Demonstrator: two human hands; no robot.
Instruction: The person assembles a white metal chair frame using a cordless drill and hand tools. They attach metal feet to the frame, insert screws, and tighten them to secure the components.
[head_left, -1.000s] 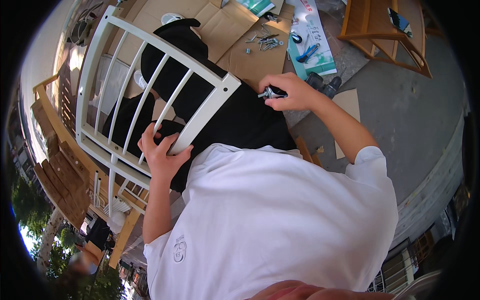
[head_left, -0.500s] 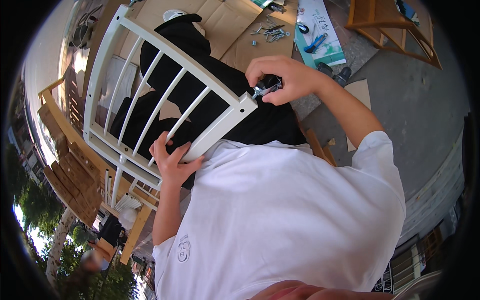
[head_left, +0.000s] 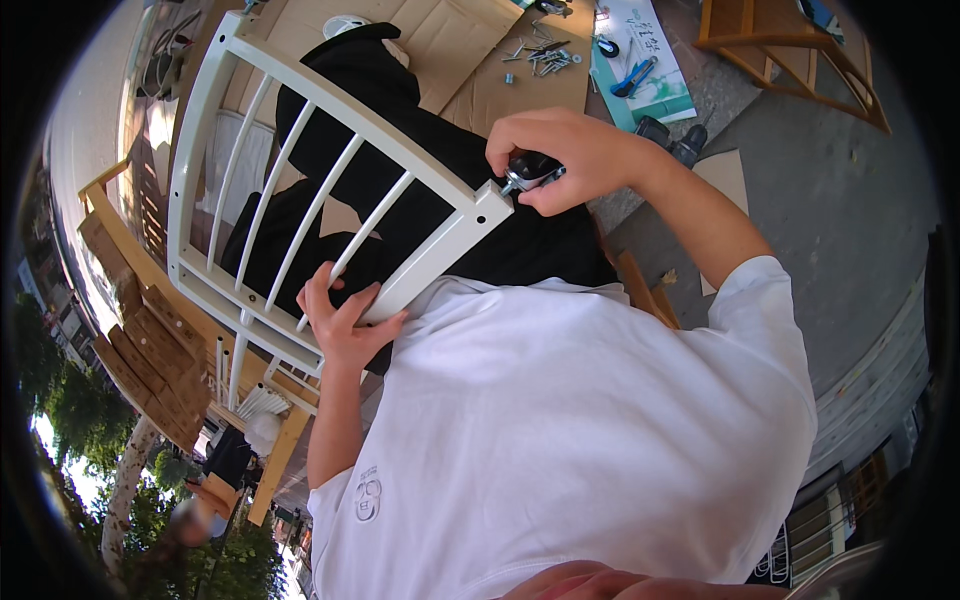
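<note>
A white slatted frame [head_left: 425, 262] lies tilted across my lap, its slim rods running between the rails. My left hand [head_left: 343, 318] grips its near rail, with fingers curled past the end of a rod and the thumb along the rail. At the frame's right corner a black caster wheel [head_left: 533, 167] with a metal stem sits against the rail's end. My right hand [head_left: 570, 160] is closed around the caster, fingers over the top and thumb below. Part of the stem shows between the wheel and the frame; the palm hides the wheel's far side.
Loose bolts [head_left: 548, 60] lie on cardboard [head_left: 470, 50] ahead. Right of them, a blue utility knife [head_left: 633, 77] and another caster [head_left: 606, 47] rest on a printed sheet [head_left: 668, 100]. A power drill [head_left: 688, 143] lies nearby. A wooden frame [head_left: 790, 45] stands far right; stacked brown boards [head_left: 150, 375] are at left.
My right hand's fingers have turned slightly around the caster, which shows at a different angle. The left hand keeps its hold; the whole view has shifted a little.
</note>
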